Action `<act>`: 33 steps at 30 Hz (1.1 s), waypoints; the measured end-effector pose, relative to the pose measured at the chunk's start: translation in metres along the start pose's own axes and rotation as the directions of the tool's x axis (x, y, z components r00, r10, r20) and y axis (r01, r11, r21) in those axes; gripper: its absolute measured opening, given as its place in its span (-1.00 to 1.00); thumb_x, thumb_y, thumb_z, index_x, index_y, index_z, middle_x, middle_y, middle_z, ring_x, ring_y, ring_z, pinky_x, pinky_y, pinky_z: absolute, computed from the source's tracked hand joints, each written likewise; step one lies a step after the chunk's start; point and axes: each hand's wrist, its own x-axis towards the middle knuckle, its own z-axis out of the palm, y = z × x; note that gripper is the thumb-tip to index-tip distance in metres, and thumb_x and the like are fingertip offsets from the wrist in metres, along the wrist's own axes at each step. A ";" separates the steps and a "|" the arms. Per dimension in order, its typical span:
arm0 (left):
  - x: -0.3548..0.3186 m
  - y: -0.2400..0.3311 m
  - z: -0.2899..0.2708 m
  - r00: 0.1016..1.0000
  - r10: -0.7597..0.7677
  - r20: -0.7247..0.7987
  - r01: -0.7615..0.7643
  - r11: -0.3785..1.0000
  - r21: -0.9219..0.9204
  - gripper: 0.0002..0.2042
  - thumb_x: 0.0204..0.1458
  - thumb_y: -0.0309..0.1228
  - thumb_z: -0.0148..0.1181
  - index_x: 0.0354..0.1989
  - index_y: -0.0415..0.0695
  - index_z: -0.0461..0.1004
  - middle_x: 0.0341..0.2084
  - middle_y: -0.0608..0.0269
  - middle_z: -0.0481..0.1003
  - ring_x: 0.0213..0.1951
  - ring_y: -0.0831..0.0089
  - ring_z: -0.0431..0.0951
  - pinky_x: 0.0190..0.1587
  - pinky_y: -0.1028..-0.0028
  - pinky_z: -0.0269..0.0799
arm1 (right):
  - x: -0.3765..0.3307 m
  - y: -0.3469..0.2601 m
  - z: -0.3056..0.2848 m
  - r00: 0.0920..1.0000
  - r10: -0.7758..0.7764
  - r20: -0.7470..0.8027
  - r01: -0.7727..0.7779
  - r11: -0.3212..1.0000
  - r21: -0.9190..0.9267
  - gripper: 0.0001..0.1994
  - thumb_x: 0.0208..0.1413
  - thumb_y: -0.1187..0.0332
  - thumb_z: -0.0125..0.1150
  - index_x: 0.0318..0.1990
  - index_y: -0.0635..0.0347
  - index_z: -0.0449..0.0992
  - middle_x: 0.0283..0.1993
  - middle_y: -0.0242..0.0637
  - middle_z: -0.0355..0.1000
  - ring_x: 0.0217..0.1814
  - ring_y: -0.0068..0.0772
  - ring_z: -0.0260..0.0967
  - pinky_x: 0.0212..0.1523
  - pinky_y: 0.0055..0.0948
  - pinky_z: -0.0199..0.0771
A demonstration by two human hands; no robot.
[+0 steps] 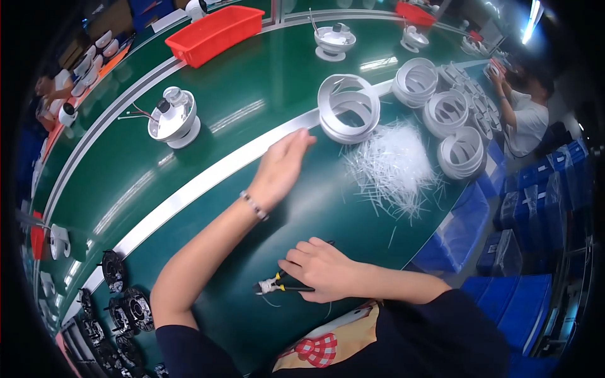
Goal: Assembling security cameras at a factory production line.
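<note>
My left hand (282, 169), a beaded bracelet at its wrist, reaches out over the green table with its fingers stretched forward and nothing visible in them. Just beyond its fingertips stands a stack of white plastic rings (326, 120), apart from the hand. Near my body, my right hand (320, 269) is wrapped round a pair of cutting pliers (270, 286) with yellow and black handles, the jaws pointing left. A heap of thin clear-white plastic strips (400, 165) lies right of the ring stack. One loose strip rests beside the pliers' jaws.
More stacked white rings (463, 151) stand at the right. Black round parts (135, 309) lie at the lower left. White bowl-shaped units with wires (173, 126) sit on the green belt, a red bin (217, 38) behind. Another person (526, 116) works at the far right; blue crates (535, 208) stand below.
</note>
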 end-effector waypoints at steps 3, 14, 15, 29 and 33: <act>-0.030 0.006 -0.037 0.990 0.049 -0.132 -0.029 0.988 0.155 -0.50 0.11 -0.05 -0.24 0.07 -0.20 0.19 -0.06 0.13 0.35 -0.03 0.37 0.34 0.00 0.40 0.22 | -0.011 0.014 0.015 0.999 0.013 -0.044 -0.016 0.998 -0.053 -0.41 -0.36 0.18 0.25 -0.11 0.32 0.34 -0.24 -0.25 0.26 -0.20 -0.29 0.18 -0.13 -0.34 0.16; -0.258 0.026 -0.169 0.858 0.016 -0.514 0.423 0.546 0.723 -0.77 -0.23 -0.58 0.08 -0.30 -0.22 0.43 -0.32 0.12 0.46 -0.26 0.27 0.46 -0.23 0.44 0.37 | 0.001 0.141 -0.144 0.576 0.347 -0.740 -0.730 0.627 -0.274 -0.52 -0.34 -0.07 0.30 -0.46 0.22 0.50 -0.66 -0.12 0.38 -0.57 -0.12 0.37 -0.48 -0.24 0.32; -0.271 0.021 -0.166 0.904 0.056 -0.425 0.339 0.513 0.788 -0.77 -0.28 -0.58 0.09 -0.34 -0.23 0.42 -0.33 0.10 0.45 -0.27 0.18 0.45 -0.21 0.40 0.37 | -0.003 0.155 -0.148 0.577 0.404 -0.710 -0.780 0.532 -0.330 -0.51 -0.30 -0.11 0.24 -0.56 0.22 0.48 -0.64 -0.08 0.38 -0.53 -0.05 0.37 -0.45 -0.22 0.33; -0.274 -0.001 -0.156 0.931 -0.203 -0.302 0.363 0.587 0.724 -0.72 -0.34 -0.48 0.28 -0.43 -0.19 0.33 -0.49 0.17 0.37 -0.35 0.19 0.41 -0.17 0.32 0.32 | -0.009 0.105 -0.128 0.804 0.274 -0.527 -0.199 0.960 0.196 -0.78 0.00 0.41 0.10 -0.62 0.31 0.40 -0.69 -0.48 0.24 -0.67 -0.73 0.03 -0.67 -0.66 -0.02; -0.218 -0.013 -0.143 0.940 0.221 -0.261 0.067 0.629 0.775 -0.75 -0.32 -0.54 0.24 -0.40 -0.20 0.38 -0.43 0.10 0.39 -0.32 0.15 0.42 -0.26 0.38 0.35 | 0.052 0.063 -0.063 0.976 0.144 -0.164 -0.153 0.987 -0.045 -0.74 -0.16 0.23 0.21 -0.67 0.23 0.45 -0.70 -0.15 0.35 -0.62 -0.16 0.35 -0.57 -0.32 0.32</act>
